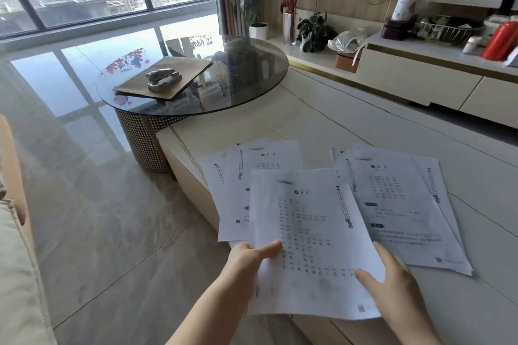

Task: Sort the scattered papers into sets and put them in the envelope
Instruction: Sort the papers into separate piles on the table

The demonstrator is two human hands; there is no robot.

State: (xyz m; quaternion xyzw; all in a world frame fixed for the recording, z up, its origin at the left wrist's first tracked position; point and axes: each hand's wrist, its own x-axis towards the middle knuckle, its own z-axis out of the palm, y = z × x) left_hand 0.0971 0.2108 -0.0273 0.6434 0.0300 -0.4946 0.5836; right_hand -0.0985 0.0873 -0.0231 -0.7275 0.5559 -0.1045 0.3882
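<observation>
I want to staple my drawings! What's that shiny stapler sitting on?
The silver metal stapler sits on a flat brown paper envelope, on the round dark glass table. The envelope's contents are hidden.

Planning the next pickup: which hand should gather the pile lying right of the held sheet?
Right hand: it lies beside that pile, while the left hand pinches the held sheet's far edge.

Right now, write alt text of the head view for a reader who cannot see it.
Two hands, left hand and right hand, hold one printed sheet above a pale low table, with more printed papers spread on the table behind it. Farther off, a stapler sits on a brown envelope lying on a round glass table.
</observation>
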